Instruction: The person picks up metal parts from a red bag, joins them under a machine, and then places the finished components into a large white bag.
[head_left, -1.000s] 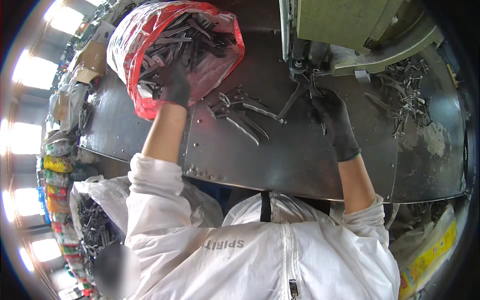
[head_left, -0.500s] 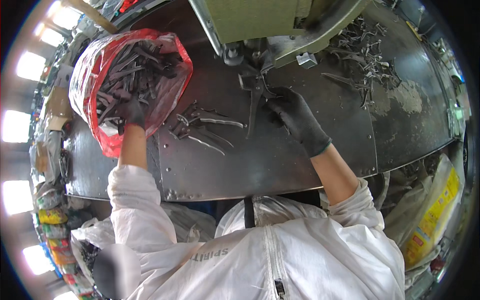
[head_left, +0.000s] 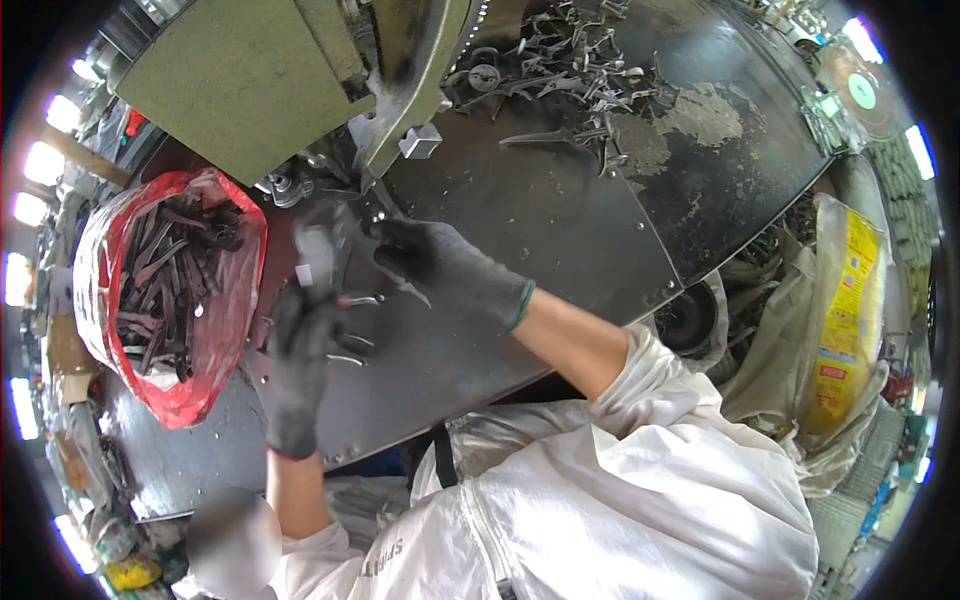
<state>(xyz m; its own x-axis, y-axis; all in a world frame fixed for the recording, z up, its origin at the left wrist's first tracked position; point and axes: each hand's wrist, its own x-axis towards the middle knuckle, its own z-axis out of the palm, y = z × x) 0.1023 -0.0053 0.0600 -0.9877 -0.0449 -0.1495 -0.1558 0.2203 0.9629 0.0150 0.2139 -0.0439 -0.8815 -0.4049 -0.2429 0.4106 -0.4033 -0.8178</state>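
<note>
Grey-gloved right hand grips a handle; left hand too blurred to tell. Crowding the machine beyond the fingers could pinch them.

Yellow-panelled sack at right; cardboard box, bright window far left.

There are 2 gloved hands, 1 red-rimmed bag and 1 green machine.

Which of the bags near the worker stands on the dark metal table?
The white plastic bag with a red rim, left of the grey-gloved left hand, holding dark metal parts. The white-and-yellow sack at right is off the table.
</note>
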